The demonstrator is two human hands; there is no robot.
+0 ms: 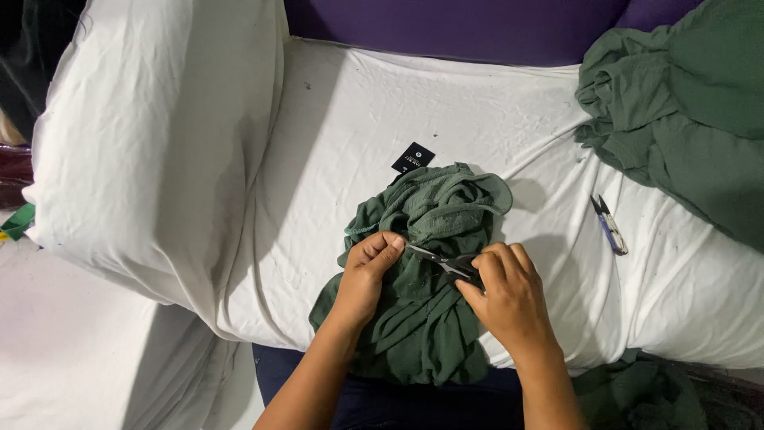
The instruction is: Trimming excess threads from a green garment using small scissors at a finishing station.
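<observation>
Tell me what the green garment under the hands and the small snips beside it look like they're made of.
Green garment: soft matte woven or knit cloth, judging by its limp folds and gathers. Spare snips: bright metal blades that glint, with a bluish handle, probably plastic. White cover: thin creased cotton-like sheet.

Bare sheet point(334, 143) left; thread snips point(610, 225) right.

Greens on white, with purple behind.
The bunched garment point(430, 271) was plain dark green, the sheet point(334, 143) white, the tag point(413, 158) black, the backing cloth point(446, 24) purple.
</observation>
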